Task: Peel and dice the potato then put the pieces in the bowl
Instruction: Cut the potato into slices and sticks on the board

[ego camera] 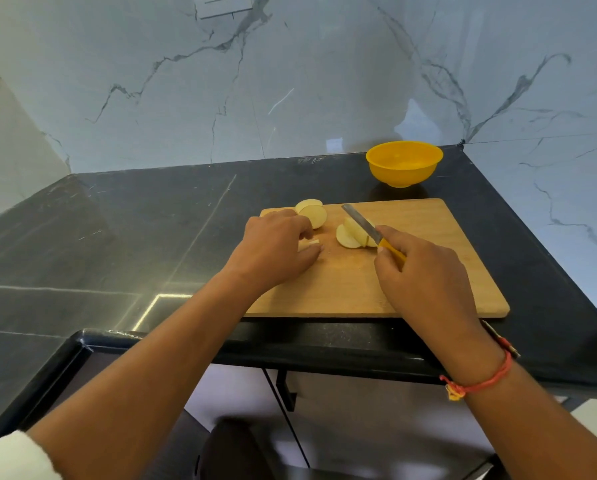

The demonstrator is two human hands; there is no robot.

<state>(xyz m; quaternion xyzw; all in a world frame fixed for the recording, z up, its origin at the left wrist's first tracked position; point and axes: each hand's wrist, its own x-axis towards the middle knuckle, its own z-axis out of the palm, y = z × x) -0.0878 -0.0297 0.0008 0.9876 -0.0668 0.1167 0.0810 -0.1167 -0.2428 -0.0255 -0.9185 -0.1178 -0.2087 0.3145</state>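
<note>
A wooden cutting board (411, 282) lies on the black counter. Peeled potato slices sit on it in two groups: round slices (312, 211) at the far left corner and a fanned stack (350, 233) near the middle. My left hand (276, 249) rests on the board and pinches a small pale potato piece (312, 242) between thumb and fingers. My right hand (425, 275) grips a knife by its yellow handle (390, 249). The knife's steel blade (361, 223) lies over the fanned stack. An empty yellow bowl (404, 162) stands behind the board.
The black counter (134, 237) spreads to the left and meets marble walls at the back and right. Its front edge (324, 344) runs just below the board. A wall socket (222, 3) is high on the back wall.
</note>
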